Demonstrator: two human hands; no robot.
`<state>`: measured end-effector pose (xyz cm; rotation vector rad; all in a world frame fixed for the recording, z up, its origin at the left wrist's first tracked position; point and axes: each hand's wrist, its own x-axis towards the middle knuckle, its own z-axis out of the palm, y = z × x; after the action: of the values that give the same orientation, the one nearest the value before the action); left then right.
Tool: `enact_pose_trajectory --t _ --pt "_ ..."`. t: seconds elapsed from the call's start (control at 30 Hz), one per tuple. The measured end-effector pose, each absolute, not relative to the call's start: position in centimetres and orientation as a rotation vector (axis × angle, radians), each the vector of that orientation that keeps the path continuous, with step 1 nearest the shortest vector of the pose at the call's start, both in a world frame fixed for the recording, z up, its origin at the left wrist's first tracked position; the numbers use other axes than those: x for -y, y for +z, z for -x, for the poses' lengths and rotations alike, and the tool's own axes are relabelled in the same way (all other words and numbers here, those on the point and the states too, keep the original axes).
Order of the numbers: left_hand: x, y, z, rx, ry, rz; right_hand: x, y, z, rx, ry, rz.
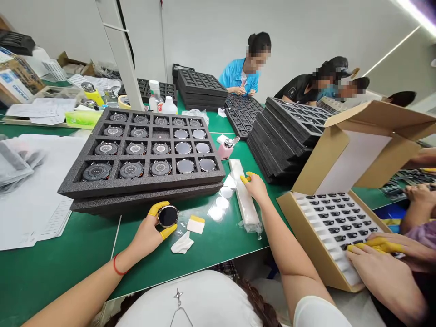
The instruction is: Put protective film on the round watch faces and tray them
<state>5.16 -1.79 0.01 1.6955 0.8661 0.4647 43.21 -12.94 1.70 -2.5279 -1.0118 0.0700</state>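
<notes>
My left hand (153, 227), with yellow finger cots, grips a round smartwatch case (168, 216) by its rim, dark screen facing up. My right hand (255, 186) reaches over a long stack of white wipes (245, 200); its yellow-tipped fingers are slightly apart at the stack's edge. Between the hands lie a crumpled white wipe (182, 243), a small white-and-yellow pad (196, 224) and a clear strip with round white films (220, 206). Beyond my left hand, a black foam tray (143, 184) holds watch cases in rows, some backs up, some screens up; one slot shows no case.
A pink pump bottle (225, 151) stands behind the wipes. Stacked foam trays (275, 150) rise at right, beside an open cardboard box (303, 240) of small dark parts, where another person's hands (381, 259) rest. Papers (44, 181) cover the left. Co-workers sit across the table.
</notes>
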Motion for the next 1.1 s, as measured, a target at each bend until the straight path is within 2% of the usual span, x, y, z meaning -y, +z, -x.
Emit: enact_pose_trajectory --t 0.17,0.4,0.67,0.8,0.93,1.1 --pt "1.4 -1.0 -5.1 -0.842 0.471 -1.694 9.7 0.5 -45.5 0.849 0.230 2.544" --pt "1.4 -1.4 -5.2 -0.824 0.471 -1.674 9.3 -0.1 -47.4 0.614 0.297 2.406" --pt "1.5 -1.0 -5.2 -0.807 0.463 -1.680 10.7 1.0 -48.0 0.536 0.356 2.034" --pt "1.4 -1.4 -5.0 -0.796 0.485 -1.699 12.1 3.2 -47.6 0.582 0.376 1.839" --pt "1.1 -0.5 -4.6 -0.742 0.567 -1.820 12.8 7.5 -44.9 0.613 0.263 1.656" --pt "0.4 5.5 -5.0 -0.427 0.926 -1.943 13.5 15.1 -36.6 0.791 0.295 1.457"
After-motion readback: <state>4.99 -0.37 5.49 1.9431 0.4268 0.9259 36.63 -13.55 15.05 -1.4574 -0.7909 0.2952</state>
